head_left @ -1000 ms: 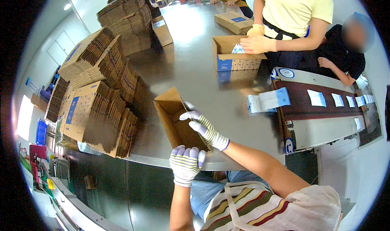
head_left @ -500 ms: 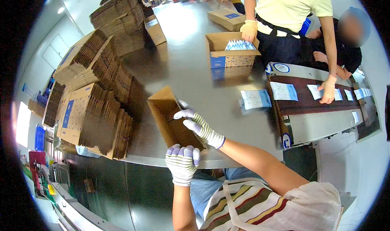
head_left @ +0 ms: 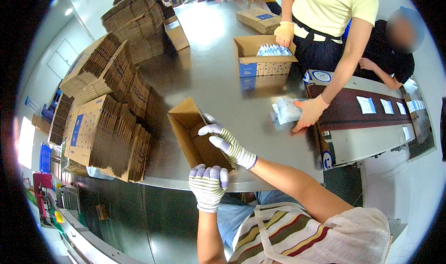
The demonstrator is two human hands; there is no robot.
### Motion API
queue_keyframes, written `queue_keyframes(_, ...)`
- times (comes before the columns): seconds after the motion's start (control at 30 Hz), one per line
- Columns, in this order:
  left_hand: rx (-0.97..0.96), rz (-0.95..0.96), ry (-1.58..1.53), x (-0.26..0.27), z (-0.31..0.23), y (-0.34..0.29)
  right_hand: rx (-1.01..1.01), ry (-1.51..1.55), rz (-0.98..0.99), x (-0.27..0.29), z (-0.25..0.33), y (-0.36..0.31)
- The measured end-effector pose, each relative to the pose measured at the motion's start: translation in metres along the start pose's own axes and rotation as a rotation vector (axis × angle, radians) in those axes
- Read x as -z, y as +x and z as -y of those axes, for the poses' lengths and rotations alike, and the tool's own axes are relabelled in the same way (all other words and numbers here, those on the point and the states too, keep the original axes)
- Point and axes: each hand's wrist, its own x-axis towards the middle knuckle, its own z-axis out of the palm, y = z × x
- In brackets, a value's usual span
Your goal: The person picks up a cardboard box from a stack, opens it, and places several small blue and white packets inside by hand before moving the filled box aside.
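An open cardboard box [head_left: 184, 136] stands on the metal table near its front edge, with its brown inside showing and nothing visible in it. My left hand [head_left: 207, 187], in a striped white glove with purple fingertips, has its fingers curled over the box's near end. My right hand [head_left: 231, 148], gloved alike, grips the right wall, some fingers reaching over into the box. Across the table, a co-worker's gloved hand [head_left: 312, 111] holds white-and-blue packets [head_left: 284, 110]. The co-worker's other hand [head_left: 284, 33] rests on a carton [head_left: 274, 69] with a row of similar packets in it.
Tall stacks of flattened cartons [head_left: 118, 134] line the table's left side. At the right is a conveyor [head_left: 344, 116] carrying single packets [head_left: 366, 105]. Flat cardboard [head_left: 258, 21] lies at the far side, and another open box [head_left: 176, 34] stands by the rear stack. More people are beyond.
The co-worker's hand has moved from the conveyor to the packets at the table's right edge and taken hold of them. My hands and the box have hardly moved.
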Motion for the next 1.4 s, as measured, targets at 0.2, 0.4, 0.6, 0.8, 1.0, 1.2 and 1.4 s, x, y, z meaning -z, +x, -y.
queue_keyframes(0.2, 0.003, -0.006, 0.0, -0.003, 0.0, -0.002, 0.025, -0.068, -0.051, -0.002, 0.004, -0.001)
queue_keyframes(0.4, 0.007, -0.013, 0.006, -0.002, -0.002, 0.0, 0.032, -0.063, -0.047, -0.001, 0.008, 0.0)
queue_keyframes(0.6, 0.004, -0.007, -0.008, -0.002, -0.002, -0.001, 0.029, -0.052, -0.048, 0.0, 0.002, -0.001)
queue_keyframes(0.8, -0.003, -0.009, -0.011, -0.001, -0.003, 0.001, -0.004, 0.003, -0.028, -0.001, 0.006, 0.001)
queue_keyframes(1.0, -0.003, -0.005, -0.011, 0.0, -0.003, 0.001, -0.029, 0.023, -0.04, 0.0, -0.002, -0.002)
queue_keyframes(1.2, 0.002, -0.003, -0.002, 0.0, -0.002, 0.002, -0.029, 0.021, -0.041, -0.001, 0.0, -0.001)
queue_keyframes(1.4, 0.004, -0.007, 0.01, -0.004, -0.001, -0.003, 0.022, -0.085, -0.044, 0.001, -0.004, -0.001)
